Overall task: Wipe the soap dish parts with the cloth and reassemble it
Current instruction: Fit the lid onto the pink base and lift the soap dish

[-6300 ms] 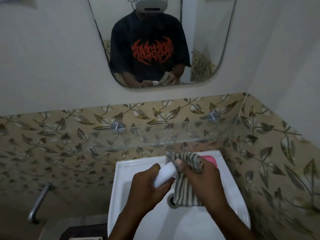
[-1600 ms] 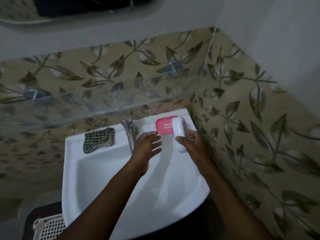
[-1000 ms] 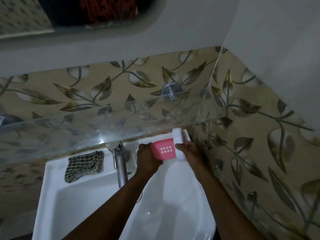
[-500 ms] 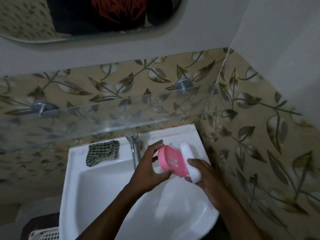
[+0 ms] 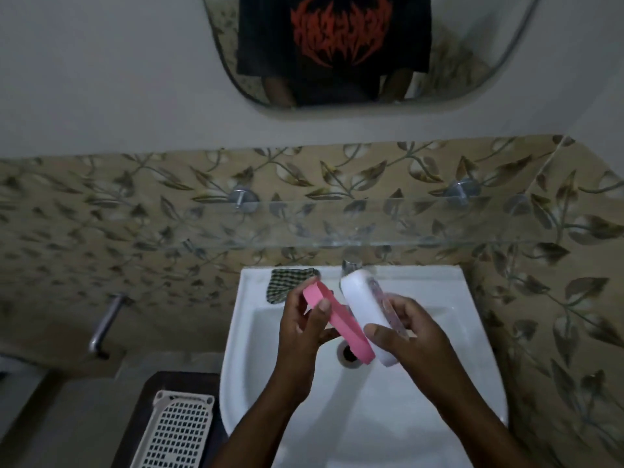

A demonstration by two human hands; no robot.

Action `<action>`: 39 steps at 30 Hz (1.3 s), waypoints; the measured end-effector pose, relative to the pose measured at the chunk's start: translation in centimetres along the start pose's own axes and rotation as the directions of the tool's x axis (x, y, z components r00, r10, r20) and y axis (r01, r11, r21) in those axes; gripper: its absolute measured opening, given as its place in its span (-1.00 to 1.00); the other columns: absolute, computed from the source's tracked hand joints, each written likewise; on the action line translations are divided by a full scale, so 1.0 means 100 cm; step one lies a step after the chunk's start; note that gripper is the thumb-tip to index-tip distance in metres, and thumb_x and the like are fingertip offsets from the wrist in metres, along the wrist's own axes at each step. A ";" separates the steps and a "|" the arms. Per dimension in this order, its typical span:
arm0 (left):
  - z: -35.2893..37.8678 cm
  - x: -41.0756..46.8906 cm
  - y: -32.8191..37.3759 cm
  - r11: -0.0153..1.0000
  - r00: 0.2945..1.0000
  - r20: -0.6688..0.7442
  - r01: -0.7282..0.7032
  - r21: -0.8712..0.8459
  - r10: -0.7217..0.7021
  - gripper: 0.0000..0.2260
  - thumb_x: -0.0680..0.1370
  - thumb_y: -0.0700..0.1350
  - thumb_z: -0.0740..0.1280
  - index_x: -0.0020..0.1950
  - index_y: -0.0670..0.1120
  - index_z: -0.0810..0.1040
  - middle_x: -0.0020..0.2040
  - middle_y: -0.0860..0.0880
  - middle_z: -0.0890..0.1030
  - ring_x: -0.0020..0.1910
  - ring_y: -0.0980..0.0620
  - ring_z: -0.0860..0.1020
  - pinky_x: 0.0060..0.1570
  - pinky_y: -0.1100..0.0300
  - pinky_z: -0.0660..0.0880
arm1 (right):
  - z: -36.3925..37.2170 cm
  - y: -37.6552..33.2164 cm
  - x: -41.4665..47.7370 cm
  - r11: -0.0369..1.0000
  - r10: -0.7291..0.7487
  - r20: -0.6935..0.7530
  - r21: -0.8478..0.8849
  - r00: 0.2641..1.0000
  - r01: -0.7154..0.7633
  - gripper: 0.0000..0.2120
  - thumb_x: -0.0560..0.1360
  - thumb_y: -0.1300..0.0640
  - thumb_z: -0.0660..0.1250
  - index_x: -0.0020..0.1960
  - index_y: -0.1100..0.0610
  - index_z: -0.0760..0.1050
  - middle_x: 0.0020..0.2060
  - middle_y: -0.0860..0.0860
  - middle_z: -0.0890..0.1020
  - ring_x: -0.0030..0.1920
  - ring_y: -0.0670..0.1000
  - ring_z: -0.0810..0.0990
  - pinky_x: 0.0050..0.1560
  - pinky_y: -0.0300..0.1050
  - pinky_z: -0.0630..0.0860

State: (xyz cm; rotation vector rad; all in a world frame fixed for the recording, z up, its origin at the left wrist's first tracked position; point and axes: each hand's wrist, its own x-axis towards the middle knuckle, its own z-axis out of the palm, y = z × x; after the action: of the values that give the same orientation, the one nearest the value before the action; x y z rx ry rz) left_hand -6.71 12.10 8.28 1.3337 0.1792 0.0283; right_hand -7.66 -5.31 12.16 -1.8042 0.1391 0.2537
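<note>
Working over the sink (image 5: 439,298), both hands are raised above its bowl, just behind the drain (image 5: 347,353). Judged stage: wiping looks finished, and reassembly is under way but not done.

Grip of the left hand (image 5: 300,336): pinching the pink insert (image 5: 341,324), thumb on the near face, fingers behind it. Grip of the right hand (image 5: 415,336): wrapped round the white base (image 5: 363,305), thumb across its lower end, fingers behind.

The white base is on edge and tilted, with its long axis running from the tap (image 5: 351,265) end of the sink toward the drain. A translucent strip shows along its right side; I cannot tell what it is.

The pink insert is also on edge, just left of the base, at much the same tilt. The upper ends are apart and the lower ends are close above the drain; I cannot tell whether they touch. It is not seated in the base.

The cloth (image 5: 287,282) is checked and crumpled on the sink's back ledge, left of the tap, with neither hand on it. Hence wiping reads as over, though whether the parts are clean or dry cannot be seen.

Left to do, by my reckoning: turn the insert flat into the base, press it home, and set the dish down on the sink ledge.

Writing: there is red spiky lettering on the dark shirt (image 5: 337,35) reflected in the mirror (image 5: 472,55) above the sink, not legible. No brand or label can be made out on the base, insert, cloth or sink.
</note>
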 end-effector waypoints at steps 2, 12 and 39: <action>-0.008 -0.002 0.009 0.999 1.000 -0.007 -0.006 -0.034 0.006 -0.47 0.42 0.12 0.42 0.34 -0.02 0.46 0.27 -0.12 0.57 0.21 -0.16 0.59 0.01 -0.19 0.61 | 0.007 -0.011 0.004 0.992 -0.086 0.057 -0.085 0.995 0.091 -0.35 0.13 -0.32 0.43 0.20 -0.25 0.44 0.10 -0.23 0.55 0.07 -0.16 0.57 -0.06 -0.13 0.62; -0.026 -0.006 0.030 0.995 1.000 -0.019 -0.019 -0.096 0.018 -0.46 0.36 0.10 0.46 0.30 -0.03 0.49 0.22 -0.12 0.60 0.15 -0.15 0.62 0.01 -0.22 0.60 | 0.024 -0.037 0.012 0.968 -0.199 0.172 -0.117 0.965 0.220 -0.31 0.15 -0.29 0.46 0.26 -0.19 0.48 0.12 -0.21 0.58 0.08 -0.21 0.58 0.00 -0.12 0.63; -0.025 -0.001 0.041 0.995 0.999 0.038 -0.019 -0.095 0.022 -0.44 0.33 0.07 0.48 0.30 -0.02 0.49 0.13 -0.05 0.64 0.09 -0.10 0.65 -0.11 -0.04 0.63 | 0.025 -0.049 0.014 0.979 -0.141 0.274 -0.103 0.951 0.175 -0.50 0.27 -0.20 0.46 0.21 -0.24 0.51 0.02 -0.26 0.63 -0.02 -0.31 0.58 -0.21 -0.42 0.51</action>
State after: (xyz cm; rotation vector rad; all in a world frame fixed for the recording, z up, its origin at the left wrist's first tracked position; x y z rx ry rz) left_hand -6.83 15.49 11.72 1.2405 0.1299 0.0280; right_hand -5.43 -1.69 15.83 -1.8765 -0.2157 0.3944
